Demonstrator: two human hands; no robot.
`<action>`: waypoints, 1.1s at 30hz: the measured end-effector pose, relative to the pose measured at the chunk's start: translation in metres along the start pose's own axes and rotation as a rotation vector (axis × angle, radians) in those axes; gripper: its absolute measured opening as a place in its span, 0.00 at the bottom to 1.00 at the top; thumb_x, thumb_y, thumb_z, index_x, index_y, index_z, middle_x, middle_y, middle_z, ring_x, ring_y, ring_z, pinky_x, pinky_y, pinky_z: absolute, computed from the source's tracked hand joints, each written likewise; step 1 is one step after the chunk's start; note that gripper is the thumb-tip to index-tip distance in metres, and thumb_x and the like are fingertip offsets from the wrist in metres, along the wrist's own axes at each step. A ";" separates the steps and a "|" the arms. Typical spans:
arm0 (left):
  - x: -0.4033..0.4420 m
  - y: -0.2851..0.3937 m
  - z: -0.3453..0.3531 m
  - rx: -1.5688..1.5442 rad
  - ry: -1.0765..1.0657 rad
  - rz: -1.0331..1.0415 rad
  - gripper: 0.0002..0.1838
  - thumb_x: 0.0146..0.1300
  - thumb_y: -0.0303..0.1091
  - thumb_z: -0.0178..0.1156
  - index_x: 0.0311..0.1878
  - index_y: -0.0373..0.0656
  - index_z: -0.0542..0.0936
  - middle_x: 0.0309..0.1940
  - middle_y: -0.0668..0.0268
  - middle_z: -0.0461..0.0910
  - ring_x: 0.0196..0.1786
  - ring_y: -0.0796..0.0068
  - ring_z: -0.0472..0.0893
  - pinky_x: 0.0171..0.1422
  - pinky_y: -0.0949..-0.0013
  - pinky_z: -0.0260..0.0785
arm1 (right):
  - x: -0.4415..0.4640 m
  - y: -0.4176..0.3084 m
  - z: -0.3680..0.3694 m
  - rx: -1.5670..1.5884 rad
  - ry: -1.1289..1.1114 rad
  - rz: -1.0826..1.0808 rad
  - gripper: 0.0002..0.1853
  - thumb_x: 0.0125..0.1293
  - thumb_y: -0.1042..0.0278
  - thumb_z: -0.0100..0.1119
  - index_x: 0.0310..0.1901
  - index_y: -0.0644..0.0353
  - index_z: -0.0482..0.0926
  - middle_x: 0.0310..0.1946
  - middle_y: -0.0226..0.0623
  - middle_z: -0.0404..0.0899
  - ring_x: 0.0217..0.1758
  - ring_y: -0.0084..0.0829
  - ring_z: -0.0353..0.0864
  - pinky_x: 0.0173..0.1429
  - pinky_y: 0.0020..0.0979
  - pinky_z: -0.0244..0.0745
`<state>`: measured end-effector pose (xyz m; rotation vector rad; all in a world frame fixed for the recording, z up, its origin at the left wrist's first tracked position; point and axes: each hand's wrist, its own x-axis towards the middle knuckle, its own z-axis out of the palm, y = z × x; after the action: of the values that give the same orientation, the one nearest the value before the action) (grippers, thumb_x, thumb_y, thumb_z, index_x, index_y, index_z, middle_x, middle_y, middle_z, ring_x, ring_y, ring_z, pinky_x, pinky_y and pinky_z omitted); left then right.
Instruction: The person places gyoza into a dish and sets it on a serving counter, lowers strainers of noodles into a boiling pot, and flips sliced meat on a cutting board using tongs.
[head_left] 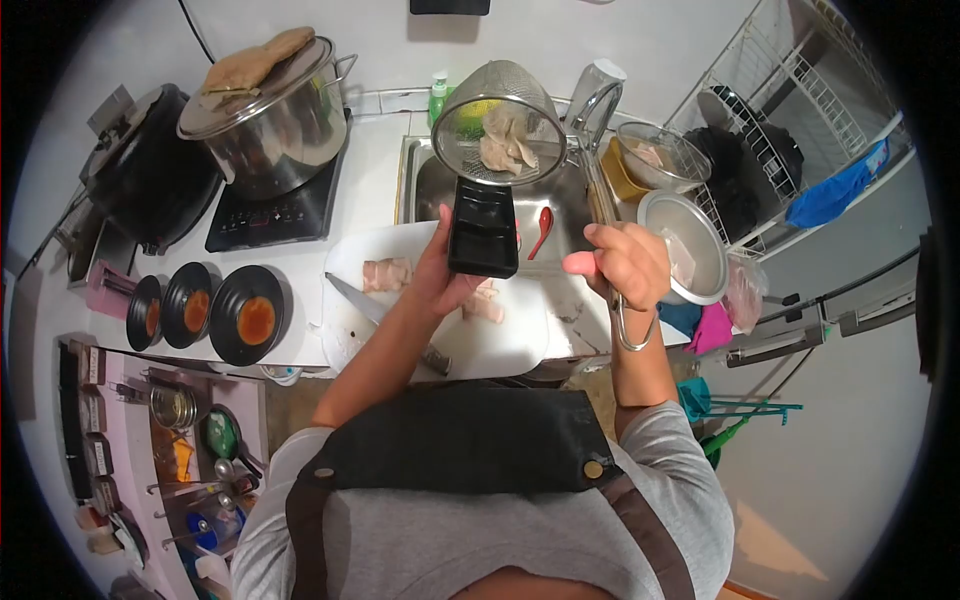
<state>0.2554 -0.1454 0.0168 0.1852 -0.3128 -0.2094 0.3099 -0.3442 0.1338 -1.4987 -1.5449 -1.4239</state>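
My left hand [446,270] grips a black divided tray [484,228] by its left side, above the cutting board. My right hand [632,265] is closed round the long metal handle of a mesh strainer [468,108]. Pale, thin pieces of food [508,140] lie in the strainer, whose rim is just beyond the tray's far end, over the sink [426,190]. Raw meat pieces [386,275] and a knife [352,297] rest on the white cutting board [519,345], partly hidden by my left hand and the tray.
A red spoon [541,231] lies in the sink. To the right stand a metal bowl [712,250] and a glass bowl [690,165]. On the left are black plates with sauce [246,345], a steel pot [270,140] on a cooktop [228,235] and a black pot [150,185].
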 end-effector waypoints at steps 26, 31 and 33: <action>-0.004 0.005 0.016 -0.167 0.017 -0.017 0.38 0.67 0.61 0.43 0.67 0.37 0.61 0.61 0.47 0.68 0.61 0.52 0.72 0.65 0.56 0.69 | 0.004 -0.004 0.021 -0.078 0.061 0.066 0.21 0.55 0.55 0.67 0.23 0.57 0.65 0.23 0.36 0.80 0.17 0.33 0.74 0.19 0.26 0.67; -0.007 0.003 0.020 -0.158 0.020 0.010 0.37 0.68 0.61 0.42 0.67 0.38 0.60 0.61 0.47 0.68 0.62 0.53 0.72 0.66 0.55 0.68 | -0.001 0.001 0.032 -0.055 0.148 0.122 0.17 0.57 0.63 0.68 0.26 0.58 0.67 0.24 0.37 0.80 0.19 0.33 0.76 0.22 0.27 0.72; -0.009 0.004 0.017 -0.220 -0.069 -0.016 0.37 0.68 0.58 0.44 0.70 0.38 0.57 0.65 0.43 0.61 0.67 0.50 0.66 0.72 0.55 0.60 | -0.006 0.005 0.043 -0.025 0.256 0.157 0.17 0.55 0.65 0.70 0.25 0.57 0.68 0.26 0.35 0.81 0.19 0.32 0.76 0.23 0.26 0.72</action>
<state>0.2423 -0.1418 0.0306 -0.0368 -0.3546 -0.2645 0.3276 -0.3082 0.1173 -1.3587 -1.2328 -1.4823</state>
